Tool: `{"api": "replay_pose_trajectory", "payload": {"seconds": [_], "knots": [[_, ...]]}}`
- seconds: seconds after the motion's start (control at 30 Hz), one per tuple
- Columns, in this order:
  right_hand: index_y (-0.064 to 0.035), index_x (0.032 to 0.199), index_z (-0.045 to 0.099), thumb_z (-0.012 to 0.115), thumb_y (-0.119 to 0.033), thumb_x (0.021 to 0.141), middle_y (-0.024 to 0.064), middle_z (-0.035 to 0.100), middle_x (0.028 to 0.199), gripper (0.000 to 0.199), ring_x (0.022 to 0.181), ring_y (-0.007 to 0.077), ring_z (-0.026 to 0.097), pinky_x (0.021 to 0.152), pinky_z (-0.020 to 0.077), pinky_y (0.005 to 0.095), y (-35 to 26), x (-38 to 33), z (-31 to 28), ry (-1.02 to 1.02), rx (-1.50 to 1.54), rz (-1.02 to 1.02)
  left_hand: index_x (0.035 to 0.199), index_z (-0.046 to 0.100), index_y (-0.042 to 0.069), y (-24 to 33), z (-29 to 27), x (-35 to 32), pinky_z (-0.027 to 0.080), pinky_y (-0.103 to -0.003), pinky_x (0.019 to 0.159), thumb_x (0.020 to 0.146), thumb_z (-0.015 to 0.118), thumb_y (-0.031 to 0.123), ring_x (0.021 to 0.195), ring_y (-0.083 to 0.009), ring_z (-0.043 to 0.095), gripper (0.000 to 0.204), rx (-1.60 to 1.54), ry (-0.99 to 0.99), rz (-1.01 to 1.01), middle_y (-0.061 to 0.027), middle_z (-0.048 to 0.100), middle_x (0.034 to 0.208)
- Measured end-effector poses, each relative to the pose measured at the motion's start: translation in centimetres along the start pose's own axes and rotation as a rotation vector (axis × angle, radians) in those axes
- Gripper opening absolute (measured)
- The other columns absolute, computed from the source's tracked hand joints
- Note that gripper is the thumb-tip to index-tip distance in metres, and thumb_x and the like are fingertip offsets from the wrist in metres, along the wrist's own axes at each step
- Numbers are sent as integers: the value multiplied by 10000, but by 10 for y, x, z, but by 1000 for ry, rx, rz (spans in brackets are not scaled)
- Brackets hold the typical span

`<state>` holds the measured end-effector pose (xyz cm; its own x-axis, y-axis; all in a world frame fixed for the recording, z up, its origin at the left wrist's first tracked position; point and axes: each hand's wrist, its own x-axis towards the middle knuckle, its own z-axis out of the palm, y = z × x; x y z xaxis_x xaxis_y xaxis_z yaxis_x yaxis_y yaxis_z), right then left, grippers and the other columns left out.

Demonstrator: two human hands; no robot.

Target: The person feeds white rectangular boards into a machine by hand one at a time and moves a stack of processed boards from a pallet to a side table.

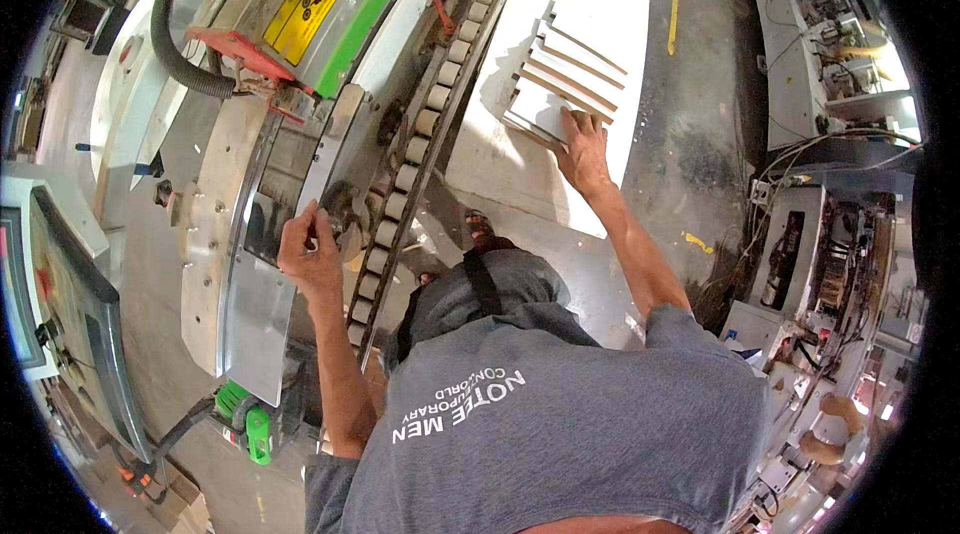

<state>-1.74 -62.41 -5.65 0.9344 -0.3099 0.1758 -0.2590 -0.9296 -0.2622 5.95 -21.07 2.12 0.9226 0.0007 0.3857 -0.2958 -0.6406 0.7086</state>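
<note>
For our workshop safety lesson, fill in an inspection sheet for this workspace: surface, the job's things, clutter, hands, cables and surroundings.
Surface: large white board lying flat beside the machine, bearing the strips.
Job's things: fanned stack of narrow white panel strips with wood-coloured edges; machine with a metal plate and a roller track.
Clutter: scraps and dust on the concrete floor.
Hands: left hand rests on the machine's metal plate; right hand lies on the near end of the strip stack.
Cables: black ribbed hose on the machine; loose wires at the open cabinets on the right.
Surroundings: control panel with screen at left; green-and-black tool below the machine.
</note>
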Motion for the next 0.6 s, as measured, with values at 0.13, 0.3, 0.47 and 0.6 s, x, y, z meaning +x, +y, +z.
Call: {"api": "replay_pose_trajectory", "payload": {"seconds": [0.13, 0.3, 0.47, 0.6], "knots": [[32, 1280, 574, 785, -91, 746, 202, 561, 1218, 587, 1160, 379, 480, 959, 428, 509, -14, 4, -15, -3, 19, -46, 1059, 735, -21, 3, -9, -16, 421, -284, 566, 847, 697, -25, 645, -131, 523, 216, -12, 21, -18, -81, 654, 795], [39, 1227, 604, 718, -215, 899, 172, 660, 1062, 431, 915, 233, 655, 790, 575, 369, -82, 9, -65, -160, 905, 131, 1227, 672, 57, 42, -17, -32, 499, -374, 868, 759, 816, 114, 1008, -278, 615, 493, -111, -207, -9, -130, 669, 1074], [17, 1248, 587, 631, -213, 980, 77, 656, 1101, 356, 1027, 158, 616, 908, 518, 324, -213, -15, -29, -601, 1606, 54, 1262, 645, 21, 67, -35, -45, 474, -407, 963, 731, 835, 141, 1142, -323, 573, 576, -216, -308, -3, -188, 631, 1202], [49, 1267, 569, 624, -211, 984, 108, 651, 1166, 388, 1042, 178, 626, 911, 531, 339, -303, -29, 6, -761, 1933, 75, 1190, 703, 70, 20, -74, -51, 523, -380, 884, 739, 821, 60, 1071, -316, 628, 466, -83, -91, -121, -184, 641, 1171]]}}
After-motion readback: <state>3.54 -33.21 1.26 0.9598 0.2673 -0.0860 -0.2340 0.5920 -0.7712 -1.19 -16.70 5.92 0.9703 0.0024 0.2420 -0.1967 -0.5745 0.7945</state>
